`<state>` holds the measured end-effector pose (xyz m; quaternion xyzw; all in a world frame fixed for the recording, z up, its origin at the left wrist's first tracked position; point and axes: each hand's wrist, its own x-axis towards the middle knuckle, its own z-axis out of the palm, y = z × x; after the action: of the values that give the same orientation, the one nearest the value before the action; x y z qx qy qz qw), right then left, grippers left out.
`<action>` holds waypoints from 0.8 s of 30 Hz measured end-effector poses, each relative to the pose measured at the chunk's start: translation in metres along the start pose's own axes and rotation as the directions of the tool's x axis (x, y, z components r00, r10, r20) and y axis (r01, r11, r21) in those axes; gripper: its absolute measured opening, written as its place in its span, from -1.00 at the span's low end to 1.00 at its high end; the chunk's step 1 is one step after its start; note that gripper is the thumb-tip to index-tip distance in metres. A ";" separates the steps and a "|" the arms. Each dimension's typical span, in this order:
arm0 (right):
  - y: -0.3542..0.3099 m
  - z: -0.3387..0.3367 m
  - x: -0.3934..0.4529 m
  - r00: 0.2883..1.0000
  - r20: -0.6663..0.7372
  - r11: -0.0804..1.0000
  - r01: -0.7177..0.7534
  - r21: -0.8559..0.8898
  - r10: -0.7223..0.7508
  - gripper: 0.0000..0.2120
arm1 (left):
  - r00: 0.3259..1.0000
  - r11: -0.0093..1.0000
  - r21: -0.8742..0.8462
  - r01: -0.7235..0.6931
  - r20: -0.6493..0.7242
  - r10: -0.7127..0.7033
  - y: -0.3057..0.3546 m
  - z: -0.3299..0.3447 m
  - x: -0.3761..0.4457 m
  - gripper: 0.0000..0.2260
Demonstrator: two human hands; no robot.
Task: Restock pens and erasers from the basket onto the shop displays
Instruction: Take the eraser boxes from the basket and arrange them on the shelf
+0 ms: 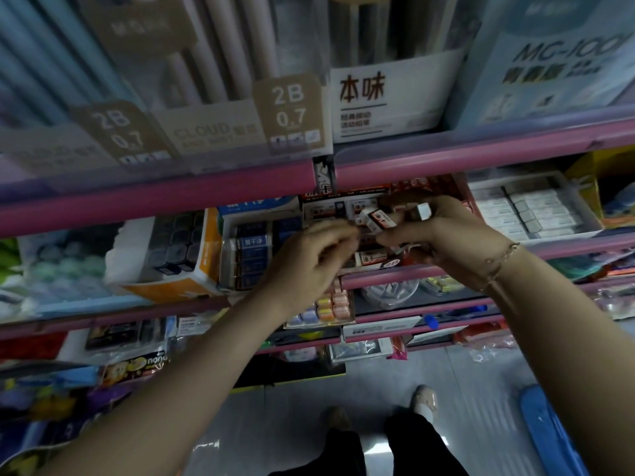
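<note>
Right hand gripping a small bunch of erasers, one red-and-white sleeve poking left toward left hand. Left fingers curled, tips just beside that eraser, contact unclear. Red eraser box directly behind and below both hands; right hand nearer.
</note>
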<state>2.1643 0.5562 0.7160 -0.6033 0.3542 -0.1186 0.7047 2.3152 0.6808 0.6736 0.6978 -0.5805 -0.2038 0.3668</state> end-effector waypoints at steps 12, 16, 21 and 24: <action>-0.002 0.011 0.010 0.976 0.005 0.672 0.153 -0.724 -0.217 -0.81 | 0.823 0.611 -0.604 0.512 0.140 -0.550 0.019 -0.005 0.019 -0.91; -0.004 0.012 0.016 0.966 0.096 0.353 0.180 -0.918 -0.242 -0.70 | 0.924 0.924 -0.118 0.363 -0.083 -0.374 0.012 -0.002 0.014 -0.88; -0.008 0.013 0.022 0.964 0.150 0.017 0.157 -0.987 -0.220 -0.66 | 1.000 0.863 0.505 0.005 0.017 -0.016 0.002 -0.002 0.004 -0.76; -0.009 0.017 0.024 0.956 0.192 -0.043 0.187 -0.981 -0.222 -0.63 | 0.999 0.871 0.490 0.030 0.017 -0.045 -0.005 -0.003 0.004 -0.78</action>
<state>2.1951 0.5530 0.7157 -0.9663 0.2482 0.0566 0.0389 2.3211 0.6783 0.6725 0.7762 -0.6045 -0.0669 0.1660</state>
